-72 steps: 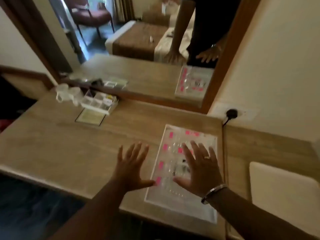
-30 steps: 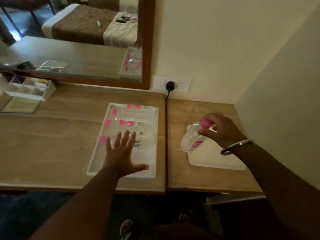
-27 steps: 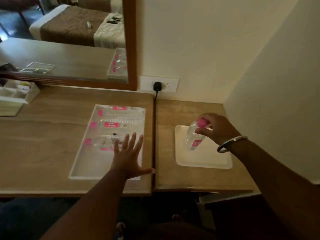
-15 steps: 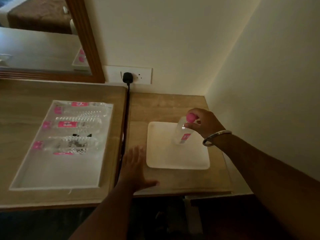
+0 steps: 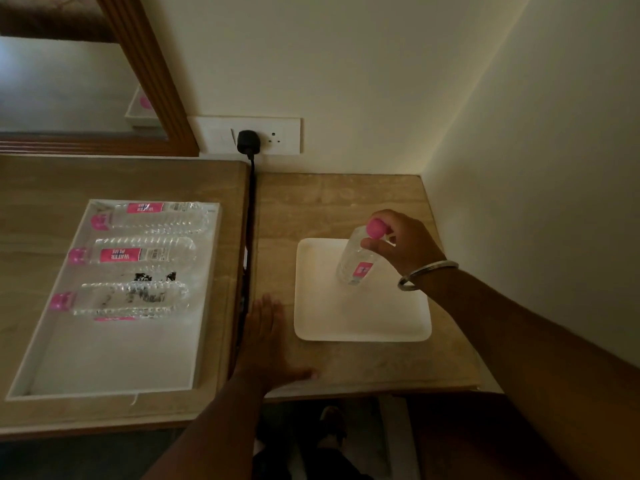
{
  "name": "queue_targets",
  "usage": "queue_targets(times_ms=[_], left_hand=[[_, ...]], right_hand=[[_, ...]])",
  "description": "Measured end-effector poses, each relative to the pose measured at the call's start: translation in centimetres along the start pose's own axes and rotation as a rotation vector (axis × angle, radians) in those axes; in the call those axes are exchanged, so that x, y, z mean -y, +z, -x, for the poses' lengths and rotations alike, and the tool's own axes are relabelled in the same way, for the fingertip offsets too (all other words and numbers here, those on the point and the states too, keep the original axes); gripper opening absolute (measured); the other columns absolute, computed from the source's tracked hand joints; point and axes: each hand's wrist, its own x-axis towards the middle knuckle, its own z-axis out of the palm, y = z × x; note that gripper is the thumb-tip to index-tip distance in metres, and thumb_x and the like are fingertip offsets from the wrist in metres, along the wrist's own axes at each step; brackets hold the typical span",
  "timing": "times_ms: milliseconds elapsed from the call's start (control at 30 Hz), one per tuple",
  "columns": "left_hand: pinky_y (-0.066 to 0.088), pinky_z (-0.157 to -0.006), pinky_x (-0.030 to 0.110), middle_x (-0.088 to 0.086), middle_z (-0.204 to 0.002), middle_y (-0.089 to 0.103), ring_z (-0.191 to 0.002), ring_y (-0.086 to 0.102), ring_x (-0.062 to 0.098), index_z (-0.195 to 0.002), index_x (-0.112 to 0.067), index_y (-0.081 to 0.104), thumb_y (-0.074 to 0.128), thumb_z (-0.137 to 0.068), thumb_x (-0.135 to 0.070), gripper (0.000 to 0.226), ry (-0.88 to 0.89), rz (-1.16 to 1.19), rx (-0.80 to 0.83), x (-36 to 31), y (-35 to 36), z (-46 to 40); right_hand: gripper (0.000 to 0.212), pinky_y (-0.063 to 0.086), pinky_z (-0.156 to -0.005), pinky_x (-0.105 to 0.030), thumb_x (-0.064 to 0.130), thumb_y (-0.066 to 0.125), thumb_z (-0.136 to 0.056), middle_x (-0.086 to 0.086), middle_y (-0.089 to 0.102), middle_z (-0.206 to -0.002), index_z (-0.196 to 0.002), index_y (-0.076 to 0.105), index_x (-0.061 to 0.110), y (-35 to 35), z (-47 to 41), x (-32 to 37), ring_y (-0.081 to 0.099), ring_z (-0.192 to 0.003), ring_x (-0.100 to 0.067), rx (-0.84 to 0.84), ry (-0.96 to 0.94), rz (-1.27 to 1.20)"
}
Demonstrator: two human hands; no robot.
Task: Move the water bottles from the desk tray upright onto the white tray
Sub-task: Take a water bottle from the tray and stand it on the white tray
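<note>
My right hand grips a clear water bottle just below its pink cap. The bottle stands nearly upright, tilted slightly, with its base on the far part of the white tray. Three more clear bottles with pink caps lie on their sides in the desk tray at left: a far one, a middle one and a near one. My left hand lies flat, fingers apart, on the side table beside the white tray, holding nothing.
A black plug sits in the wall socket, its cable running down the gap between the desk and the lower side table. A wood-framed mirror stands behind the desk. Walls close in at the back and right.
My right hand carried one bottle from the desk tray over to the white tray and lowered it there. My left hand slid from the desk tray onto the side table.
</note>
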Motion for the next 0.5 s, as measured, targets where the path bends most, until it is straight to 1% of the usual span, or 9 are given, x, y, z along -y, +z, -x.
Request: queue_targets(times_ms=[67, 133, 200, 267, 333, 400, 433, 500], left_hand=[[-0.02, -0.115, 0.046, 0.016, -0.153, -0.039, -0.137, -0.041, 0.029, -0.139, -0.016, -0.043, 0.034, -0.04, -0.109, 0.156, 0.005, 0.002, -0.006, 0.01, -0.02, -0.06], [-0.02, -0.116, 0.047, 0.018, -0.154, -0.035, -0.138, -0.04, 0.03, -0.144, -0.012, -0.035, 0.031, -0.04, -0.11, 0.157, 0.017, -0.021, 0.004, -0.04, -0.18, -0.18], [-0.025, -0.114, 0.042, 0.019, -0.156, -0.03, -0.138, -0.04, 0.03, -0.147, -0.011, -0.028, 0.029, -0.04, -0.11, 0.157, 0.046, -0.038, 0.007, -0.11, -0.47, -0.38], [-0.03, -0.111, 0.038, 0.019, -0.158, -0.026, -0.14, -0.038, 0.031, -0.146, -0.016, -0.031, 0.028, -0.041, -0.111, 0.154, 0.074, -0.047, 0.012, -0.3, -0.68, -0.57], [-0.031, -0.11, 0.038, 0.019, -0.159, -0.019, -0.142, -0.03, 0.036, -0.148, -0.019, -0.026, 0.029, -0.04, -0.111, 0.152, 0.08, -0.041, 0.012, -0.39, -0.6, -0.75], [-0.031, -0.11, 0.039, 0.02, -0.16, -0.015, -0.144, -0.023, 0.039, -0.152, -0.015, -0.016, 0.032, -0.04, -0.11, 0.155, 0.069, -0.042, 0.038, -0.44, -0.53, -0.9], [-0.03, -0.111, 0.039, 0.02, -0.16, -0.015, -0.144, -0.023, 0.039, -0.153, -0.012, -0.013, 0.032, -0.04, -0.11, 0.156, 0.067, -0.058, 0.035, -0.4, -0.46, -0.98], [-0.028, -0.111, 0.043, 0.017, -0.159, -0.022, -0.143, -0.029, 0.037, -0.153, -0.011, -0.013, 0.029, -0.038, -0.111, 0.158, 0.059, -0.108, 0.01, -0.42, -0.39, -1.02]], right_hand=[[0.031, 0.053, -0.078, -0.04, 0.024, 0.071, -0.078, -0.007, 0.063, -0.097, -0.103, 0.059, 0.011, 0.03, -0.11, -0.06, 0.057, -0.087, -0.023, -0.005, 0.0, -0.007], [0.033, 0.053, -0.078, -0.04, 0.025, 0.071, -0.078, -0.007, 0.063, -0.099, -0.106, 0.058, 0.012, 0.08, -0.17, -0.11, 0.057, -0.088, -0.023, -0.002, -0.01, -0.011], [0.035, 0.053, -0.08, -0.038, 0.025, 0.07, -0.079, -0.008, 0.063, -0.104, -0.109, 0.057, 0.012, 0.13, -0.18, -0.15, 0.057, -0.091, -0.023, 0.01, -0.022, -0.02], [0.037, 0.053, -0.082, -0.038, 0.025, 0.07, -0.08, -0.009, 0.063, -0.107, -0.112, 0.056, 0.012, 0.21, -0.09, -0.28, 0.057, -0.094, -0.023, 0.032, -0.037, -0.034], [0.038, 0.053, -0.082, -0.041, 0.026, 0.069, -0.081, -0.01, 0.063, -0.108, -0.114, 0.056, 0.013, 0.44, 0.08, -0.49, 0.057, -0.095, -0.024, 0.054, -0.06, -0.039], [0.038, 0.053, -0.082, -0.044, 0.027, 0.068, -0.081, -0.01, 0.063, -0.109, -0.115, 0.055, 0.013, 0.65, 0.16, -0.78, 0.057, -0.096, -0.026, 0.054, -0.067, -0.052], [0.038, 0.053, -0.081, -0.044, 0.026, 0.068, -0.082, -0.01, 0.063, -0.109, -0.115, 0.055, 0.013, 0.74, 0.17, -0.89, 0.057, -0.095, -0.026, 0.045, -0.066, -0.06], [0.036, 0.054, -0.08, -0.043, 0.026, 0.068, -0.082, -0.009, 0.063, -0.107, -0.113, 0.055, 0.013, 0.87, 0.19, -1.02, 0.057, -0.094, -0.024, 0.031, -0.073, -0.069]])
